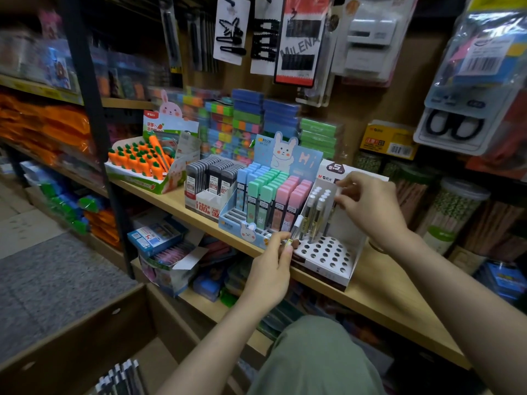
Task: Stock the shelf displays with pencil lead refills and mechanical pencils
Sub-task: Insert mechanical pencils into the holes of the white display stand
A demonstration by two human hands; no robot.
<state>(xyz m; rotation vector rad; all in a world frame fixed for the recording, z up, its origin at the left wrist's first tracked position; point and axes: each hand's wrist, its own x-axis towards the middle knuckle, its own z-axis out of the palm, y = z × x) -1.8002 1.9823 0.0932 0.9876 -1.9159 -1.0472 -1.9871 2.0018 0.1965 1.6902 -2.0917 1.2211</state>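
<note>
Left hand (271, 269) pinches a mechanical pencil (295, 229) by its lower end, tilted, at the front left edge of the white perforated display stand (328, 252) on the wooden shelf (385, 292). Right hand (368, 206) has fingers curled at the stand's rear row of upright pencils (315, 212); whether it grips one cannot be determined. Pastel lead refill display (265, 201) stands just left of the stand.
</note>
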